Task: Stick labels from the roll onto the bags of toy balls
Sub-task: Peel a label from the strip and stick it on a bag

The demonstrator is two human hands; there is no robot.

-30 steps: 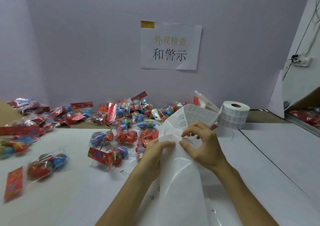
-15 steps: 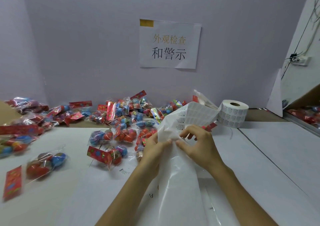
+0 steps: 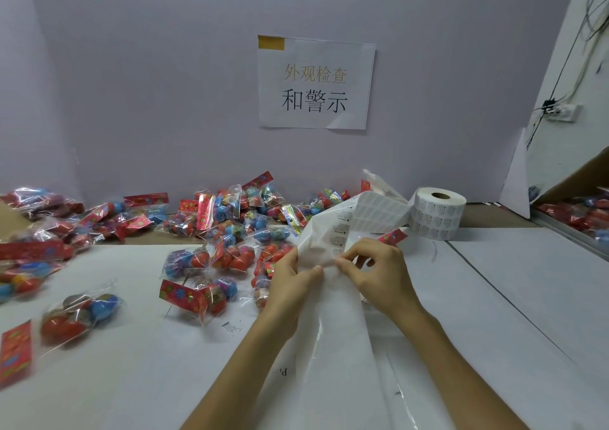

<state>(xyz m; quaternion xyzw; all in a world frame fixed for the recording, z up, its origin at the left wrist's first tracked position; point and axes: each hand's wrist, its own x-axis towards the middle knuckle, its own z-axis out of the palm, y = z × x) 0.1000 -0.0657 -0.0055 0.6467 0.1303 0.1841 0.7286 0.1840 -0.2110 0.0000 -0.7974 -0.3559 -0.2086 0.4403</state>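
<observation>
Judging by the layout, we put the job somewhere mid-run. The label strip [image 3: 375, 212] pulled off the roll [image 3: 436, 213] shows rows of blank slots, with one printed column remaining near the hands, so we reckon many labels are used up. Whether any bag carries a label we cannot tell; too small. The bags of toy balls [image 3: 230, 218] lie in a loose heap across the left and back of the tabletop [image 3: 494, 298], with more along the left edge and none in hand. The roll stands on end at the back right. The strip runs from it to the hands, then drapes down toward the camera.

Left hand [image 3: 293, 278]: fingers curled, thumb on top, pinching the strip's left side. Right hand [image 3: 375, 274]: thumb and forefinger closed tight on the strip just beside the left thumb, other fingers loosely curled above. The thumb tips nearly touch. We read this as picking up a label's corner; whether one has lifted, we cannot tell. Left to do: free the label, stick it on a bag, and repeat for the heap.
</observation>
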